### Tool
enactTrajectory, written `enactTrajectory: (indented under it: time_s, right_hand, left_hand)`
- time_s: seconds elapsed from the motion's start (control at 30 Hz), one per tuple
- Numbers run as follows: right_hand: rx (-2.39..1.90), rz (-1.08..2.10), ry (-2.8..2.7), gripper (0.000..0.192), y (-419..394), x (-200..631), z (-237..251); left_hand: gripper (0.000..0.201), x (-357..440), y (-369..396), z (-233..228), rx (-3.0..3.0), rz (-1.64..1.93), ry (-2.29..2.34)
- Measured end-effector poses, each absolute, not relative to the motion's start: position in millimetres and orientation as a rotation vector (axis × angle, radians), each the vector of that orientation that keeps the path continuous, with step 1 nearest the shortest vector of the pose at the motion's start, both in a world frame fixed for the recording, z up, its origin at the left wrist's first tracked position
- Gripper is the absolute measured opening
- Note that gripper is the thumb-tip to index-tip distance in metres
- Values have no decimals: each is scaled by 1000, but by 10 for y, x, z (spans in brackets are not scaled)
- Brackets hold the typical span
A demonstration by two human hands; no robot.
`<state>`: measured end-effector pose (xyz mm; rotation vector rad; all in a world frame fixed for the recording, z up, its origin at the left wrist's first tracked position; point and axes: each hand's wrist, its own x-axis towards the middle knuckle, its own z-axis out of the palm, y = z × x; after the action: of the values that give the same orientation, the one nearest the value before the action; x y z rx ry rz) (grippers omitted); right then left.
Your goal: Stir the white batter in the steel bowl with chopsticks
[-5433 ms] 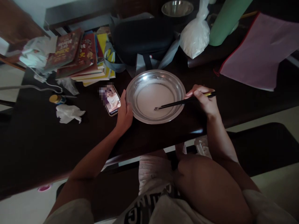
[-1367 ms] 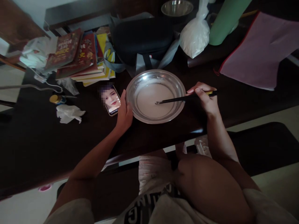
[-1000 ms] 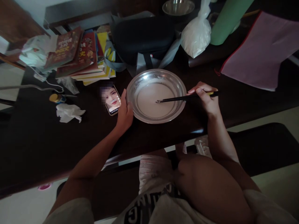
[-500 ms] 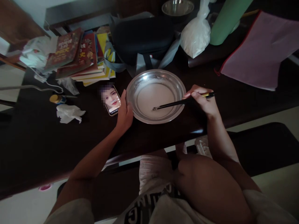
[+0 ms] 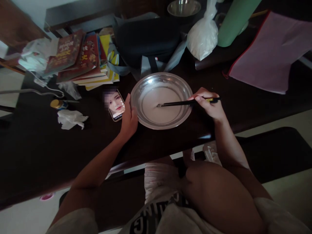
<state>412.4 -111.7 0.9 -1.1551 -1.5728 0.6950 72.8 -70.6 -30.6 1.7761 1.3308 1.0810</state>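
Note:
A wide stainless steel bowl stands on the dark table and holds a pale, milky liquid. My left hand grips the bowl's left rim, with the thumb up along the edge and the other fingers hidden beneath or behind it. In my right hand is a pair of black chopsticks, closed in the fingers. Their tips dip into the liquid left of the bowl's middle. Just left of my left hand lies a phone with a lit screen.
Stacked books, a dark bag and a tied plastic bag of white powder stand behind the bowl. Farther right are a green cylinder and a pink cloth bag. Crumpled tissue and a small jar lie left.
The chopsticks' tips have moved a little up and left in the liquid, and the sticks lie flatter. My left hand keeps its place on the bowl's rim.

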Motion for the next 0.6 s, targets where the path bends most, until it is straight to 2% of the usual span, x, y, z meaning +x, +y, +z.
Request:
enactTrajectory:
  time_s: [0.17, 0.3, 0.47, 0.6]
  right_hand:
    - [-1137, 662, -1436, 30, -1123, 4143, -7]
    - [-1128, 737, -1595, 26, -1120, 4125, 2]
    - [-1152, 630, -1458, 30, -1115, 4143, -26]
    - [-1073, 724, -1454, 33, -1114, 4142, -47]
  left_hand:
    - [66, 728, -704, -298, 1792, 1066, 1329]
    - [66, 734, -700, -308, 1783, 1080, 1339]
    - [63, 730, -696, -320, 1792, 1082, 1329]
    - [63, 726, -695, -314, 1790, 1080, 1320]
